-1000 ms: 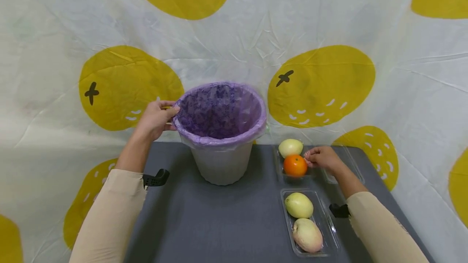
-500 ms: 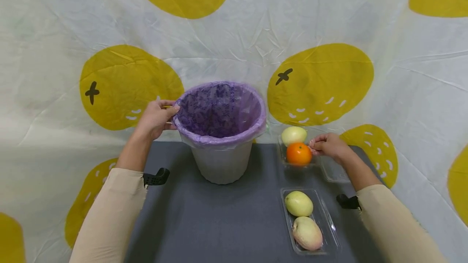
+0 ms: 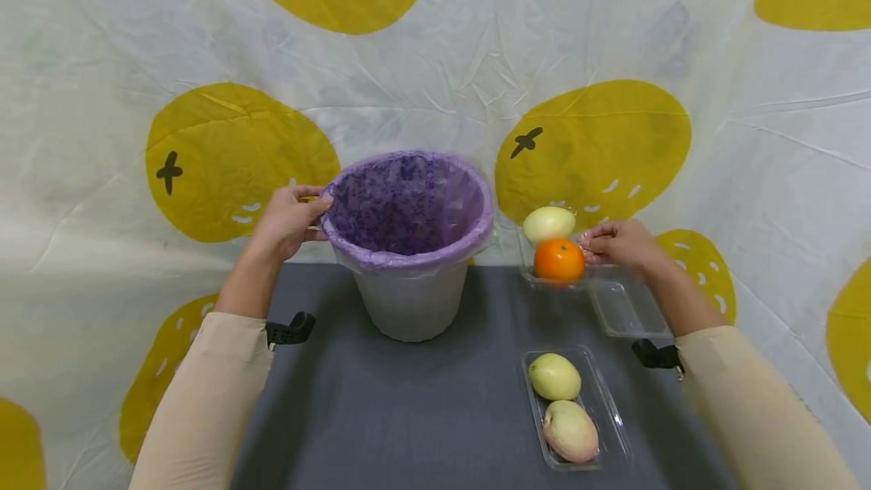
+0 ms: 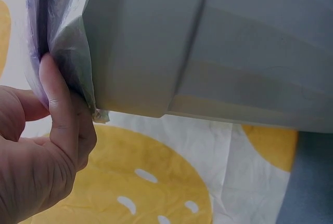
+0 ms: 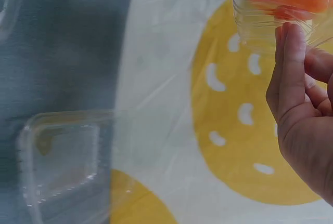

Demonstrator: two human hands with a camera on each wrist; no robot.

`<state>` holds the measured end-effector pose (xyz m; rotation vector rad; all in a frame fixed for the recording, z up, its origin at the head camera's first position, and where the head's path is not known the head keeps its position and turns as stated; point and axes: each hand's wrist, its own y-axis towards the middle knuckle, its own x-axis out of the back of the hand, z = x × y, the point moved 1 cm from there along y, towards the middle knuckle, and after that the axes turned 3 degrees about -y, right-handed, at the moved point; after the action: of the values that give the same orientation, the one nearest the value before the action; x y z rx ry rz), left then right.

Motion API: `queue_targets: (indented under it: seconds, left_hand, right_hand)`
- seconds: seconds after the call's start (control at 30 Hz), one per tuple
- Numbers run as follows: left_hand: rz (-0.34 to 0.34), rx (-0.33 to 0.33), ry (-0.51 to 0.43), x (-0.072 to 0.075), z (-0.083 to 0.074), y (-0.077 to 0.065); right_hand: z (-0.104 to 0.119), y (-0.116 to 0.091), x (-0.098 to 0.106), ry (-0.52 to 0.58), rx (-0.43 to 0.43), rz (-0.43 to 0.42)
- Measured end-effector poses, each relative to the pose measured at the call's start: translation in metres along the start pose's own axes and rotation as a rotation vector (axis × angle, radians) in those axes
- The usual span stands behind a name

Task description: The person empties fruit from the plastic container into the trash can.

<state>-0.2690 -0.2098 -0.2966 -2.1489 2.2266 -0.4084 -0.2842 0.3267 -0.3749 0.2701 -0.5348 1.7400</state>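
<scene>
My left hand (image 3: 289, 221) pinches the left rim of a pale trash bin (image 3: 411, 305), thumb over the purple bag (image 3: 435, 255) that lines it. In the left wrist view the fingers (image 4: 62, 109) lie under the folded edge of the bag. My right hand (image 3: 622, 244) pinches the right edge of a clear plastic tray (image 3: 527, 267), raised above the table to the right of the bin. An orange mandarin (image 3: 559, 260) sits at the front of this tray, and a pale yellow-green fruit (image 3: 548, 225) lies behind it.
Nearer on the dark table (image 3: 408, 414) stands a second clear tray (image 3: 615, 441), holding a yellow-green fruit (image 3: 554, 376) and a pinkish, peach-like fruit (image 3: 571, 431). Another clear container (image 3: 629, 308) lies below my right forearm. A fruit-print cloth (image 3: 422, 74) hangs behind.
My right hand has lifted the tray with the mandarin and pale fruit upward off the table, moving slightly right. My left hand stays on the bin's rim.
</scene>
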Motion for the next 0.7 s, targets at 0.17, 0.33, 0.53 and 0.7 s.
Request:
queue_targets:
  seconds: [0.17, 0.33, 0.53, 0.7]
  left_hand:
    - [-0.004, 0.003, 0.003, 0.000, 0.000, 0.000]
    - [-0.002, 0.006, 0.000, 0.000, 0.001, 0.001]
    - [0.011, -0.001, 0.011, 0.001, 0.001, 0.002]
    - [0.010, 0.003, 0.006, 0.002, 0.001, 0.004]
  right_hand:
    - [0.023, -0.005, 0.008, 0.031, -0.003, -0.002]
    - [0.044, -0.010, 0.016, 0.032, 0.011, -0.013]
    - [0.066, -0.016, 0.026, 0.050, 0.020, -0.068]
    - [0.089, -0.018, 0.037, 0.067, 0.025, -0.088]
